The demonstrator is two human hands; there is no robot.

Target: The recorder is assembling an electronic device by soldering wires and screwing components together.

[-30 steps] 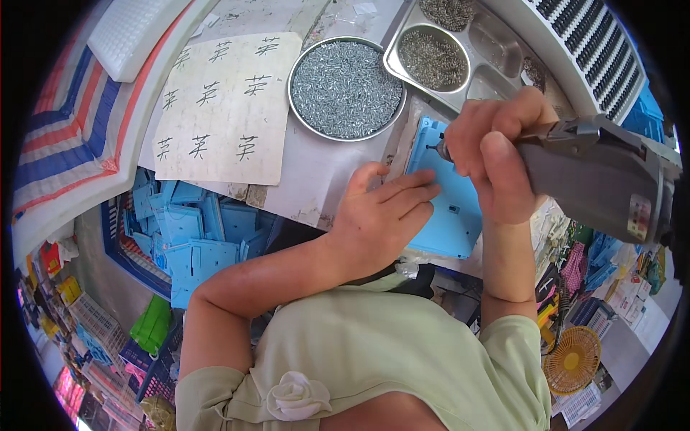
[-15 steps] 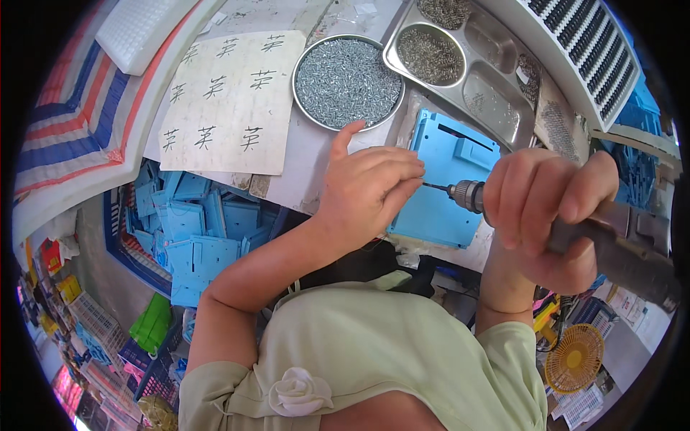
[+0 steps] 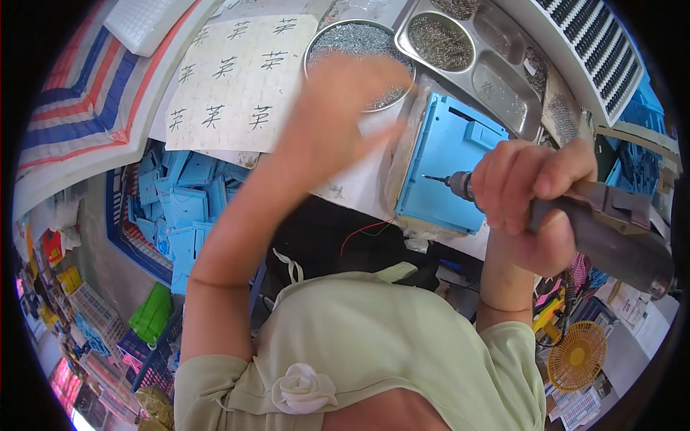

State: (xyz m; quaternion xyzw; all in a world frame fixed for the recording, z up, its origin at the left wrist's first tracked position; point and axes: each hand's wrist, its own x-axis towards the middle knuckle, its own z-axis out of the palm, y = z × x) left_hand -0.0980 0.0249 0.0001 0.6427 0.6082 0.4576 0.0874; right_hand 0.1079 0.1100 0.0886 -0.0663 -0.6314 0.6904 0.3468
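Right hand (image 3: 528, 197) grips a dark power screwdriver (image 3: 604, 233), bit level over a blue plastic panel (image 3: 449, 161) lying on the worktop (image 3: 356, 190). Left hand (image 3: 341, 108) is blurred (fingers not resolvable), raised over a round metal dish of screws (image 3: 359, 43). A compartmented steel tray (image 3: 496, 61) sits just beside the dish.

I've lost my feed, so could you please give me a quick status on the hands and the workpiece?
Right hand gripping power screwdriver. Left hand blurred over round screw dish. Blue plastic panel flat on bench, unobstructed.
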